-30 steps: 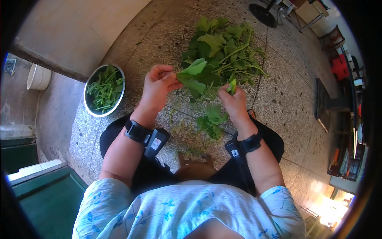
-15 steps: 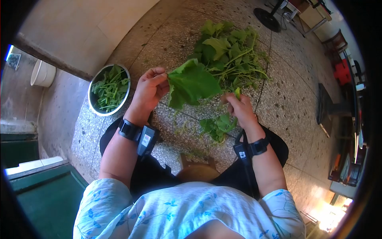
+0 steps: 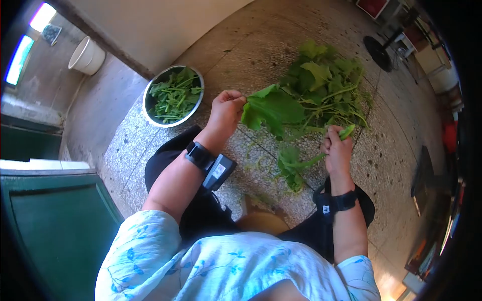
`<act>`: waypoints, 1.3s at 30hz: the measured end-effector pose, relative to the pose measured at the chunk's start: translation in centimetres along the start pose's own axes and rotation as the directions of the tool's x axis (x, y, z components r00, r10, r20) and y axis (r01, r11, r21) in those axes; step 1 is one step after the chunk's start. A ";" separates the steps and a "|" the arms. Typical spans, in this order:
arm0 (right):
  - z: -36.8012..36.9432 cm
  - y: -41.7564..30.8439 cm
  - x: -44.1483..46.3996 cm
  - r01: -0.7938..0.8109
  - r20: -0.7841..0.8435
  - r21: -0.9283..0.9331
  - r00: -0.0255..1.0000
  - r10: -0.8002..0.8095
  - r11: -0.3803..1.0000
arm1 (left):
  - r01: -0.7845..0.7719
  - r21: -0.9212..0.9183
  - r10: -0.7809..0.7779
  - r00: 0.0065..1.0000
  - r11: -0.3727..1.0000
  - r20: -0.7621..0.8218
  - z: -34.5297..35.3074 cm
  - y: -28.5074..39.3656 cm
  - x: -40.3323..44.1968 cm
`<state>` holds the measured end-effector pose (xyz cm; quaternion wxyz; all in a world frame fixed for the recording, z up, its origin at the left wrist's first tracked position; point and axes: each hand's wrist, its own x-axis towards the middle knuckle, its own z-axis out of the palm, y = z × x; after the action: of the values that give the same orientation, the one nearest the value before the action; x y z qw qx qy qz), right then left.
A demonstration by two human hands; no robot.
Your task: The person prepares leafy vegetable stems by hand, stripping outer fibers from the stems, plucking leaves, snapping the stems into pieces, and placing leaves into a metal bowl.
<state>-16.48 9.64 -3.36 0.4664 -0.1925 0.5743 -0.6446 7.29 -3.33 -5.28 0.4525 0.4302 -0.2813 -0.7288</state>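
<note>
My left hand (image 3: pixel 225 114) pinches the edge of a broad green leaf (image 3: pixel 273 111), which spreads out to the right between my hands. My right hand (image 3: pixel 338 153) is closed round a green stalk (image 3: pixel 346 132), whose bright tip pokes out above the fingers. A pale green stem (image 3: pixel 312 161) runs left from that hand toward a small clump of leaves (image 3: pixel 290 175) low over the floor; whether it joins the held stalk I cannot tell. Just beyond my hands lies a heap of leafy vines (image 3: pixel 326 83). The leaf's far edge overlaps this heap from my viewpoint.
To the left, a metal bowl (image 3: pixel 146 104) holds cut greens (image 3: pixel 175 95). Plant scraps lie on the speckled floor (image 3: pixel 241 165) before a wooden stool (image 3: pixel 261 223). A white bucket (image 3: pixel 86 56) stands farther left, and a black round base (image 3: pixel 377 53) at back right.
The whole view has swung, so the bowl and heap appear farther right. The leaf stays in my left hand. More of the stalk and the pale stem shows at my right hand.
</note>
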 end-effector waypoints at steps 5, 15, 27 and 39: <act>0.7 -0.3 -0.2 0.018 0.042 -0.137 0.999 -0.013 0.990 | -0.293 -0.146 0.222 0.901 0.945 -0.374 -8.6 2.5 3.9; 2.2 0.5 -1.7 0.021 0.264 -0.379 0.961 0.086 0.925 | -0.035 0.322 -0.025 0.983 0.946 0.181 0.9 0.1 -0.8; 2.8 0.1 -2.0 0.524 0.413 -0.431 0.838 -0.356 0.734 | -0.514 0.550 0.070 0.769 0.658 0.635 10.3 -1.3 -5.0; 1.5 -1.0 -1.1 0.536 0.380 -0.655 0.843 -0.381 0.533 | -0.814 0.541 0.307 0.581 0.212 0.754 9.5 0.7 -4.3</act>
<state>-15.14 9.65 -1.76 0.2133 -0.5694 0.6656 -0.4327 0.19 0.47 1.39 0.3242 0.2502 -0.8493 -0.3331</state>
